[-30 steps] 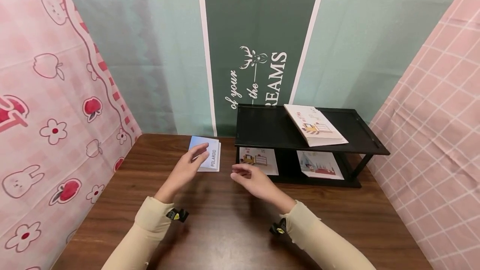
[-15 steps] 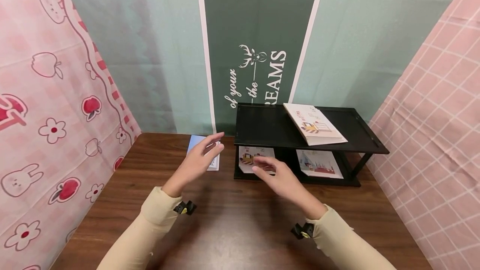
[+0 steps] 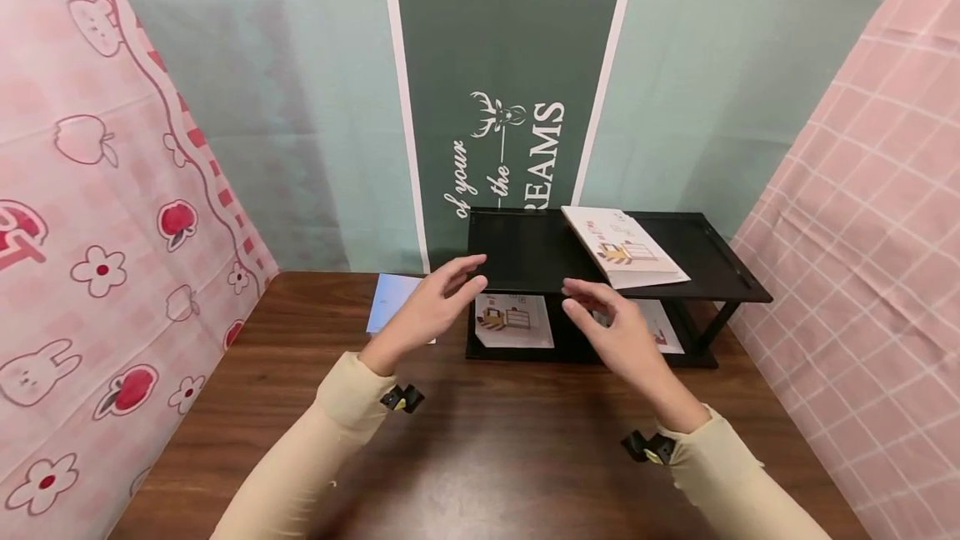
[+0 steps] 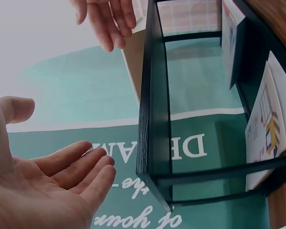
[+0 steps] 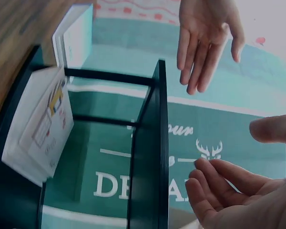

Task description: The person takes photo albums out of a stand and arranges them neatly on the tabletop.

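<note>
My left hand [image 3: 431,307] hovers by the left front corner of a black two-tier shelf [image 3: 517,244], fingers extended and thumb apart, holding nothing. Farther right, my right hand [image 3: 618,336] is in front of the shelf, also holding nothing, its fingers loosely bent. Both palms face each other in the left wrist view. A white illustrated booklet [image 3: 630,252] lies at a slant on the top tier. On the lower tier are a similar booklet [image 3: 517,323] at left and another booklet [image 3: 663,327] at right, mostly hidden behind my right hand.
A blue and white booklet [image 3: 390,300] lies on the brown wooden table [image 3: 480,457], left of the shelf and partly covered by my left hand. A green curtain [image 3: 510,40] hangs behind, with pink cloths [image 3: 840,182] at both sides.
Both hands have moved to the right and slightly up. My left hand went from over the blue booklet to the shelf's corner; my right hand passed across the shelf's front. The booklets have stayed put.
</note>
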A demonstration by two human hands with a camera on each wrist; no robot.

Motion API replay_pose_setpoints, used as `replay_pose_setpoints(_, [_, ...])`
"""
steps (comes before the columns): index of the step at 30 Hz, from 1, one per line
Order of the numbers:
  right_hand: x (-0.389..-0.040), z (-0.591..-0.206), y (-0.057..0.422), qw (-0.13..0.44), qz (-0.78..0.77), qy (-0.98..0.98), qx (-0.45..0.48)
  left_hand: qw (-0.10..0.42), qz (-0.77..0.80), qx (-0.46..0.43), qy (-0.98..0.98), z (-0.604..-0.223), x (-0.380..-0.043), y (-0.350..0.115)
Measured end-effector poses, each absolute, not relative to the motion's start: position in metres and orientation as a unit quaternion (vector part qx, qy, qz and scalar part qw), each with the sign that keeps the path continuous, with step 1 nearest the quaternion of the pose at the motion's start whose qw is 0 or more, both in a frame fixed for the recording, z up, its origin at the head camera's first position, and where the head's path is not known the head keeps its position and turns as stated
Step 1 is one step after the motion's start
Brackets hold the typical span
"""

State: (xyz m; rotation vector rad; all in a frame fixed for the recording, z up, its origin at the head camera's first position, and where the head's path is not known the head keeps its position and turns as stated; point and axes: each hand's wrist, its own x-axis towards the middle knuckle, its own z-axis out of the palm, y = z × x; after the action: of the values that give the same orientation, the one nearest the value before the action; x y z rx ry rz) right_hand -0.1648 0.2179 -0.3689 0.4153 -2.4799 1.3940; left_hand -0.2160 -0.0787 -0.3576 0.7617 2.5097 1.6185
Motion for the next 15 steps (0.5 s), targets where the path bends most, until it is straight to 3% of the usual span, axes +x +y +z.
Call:
replay_pose_setpoints(8, [-0.172,-0.364,0.243,0.229,0.437,-0.863,0.108,0.046,0.491,0.262,0.829,-0.351,-0.228,-0.051])
replay_pose_setpoints(15, [-0.181,-0.359,0.265,0.276,0.438,-0.852,0.075,0.060,0.486,0.264,0.831,-0.349,-0.240,-0.022])
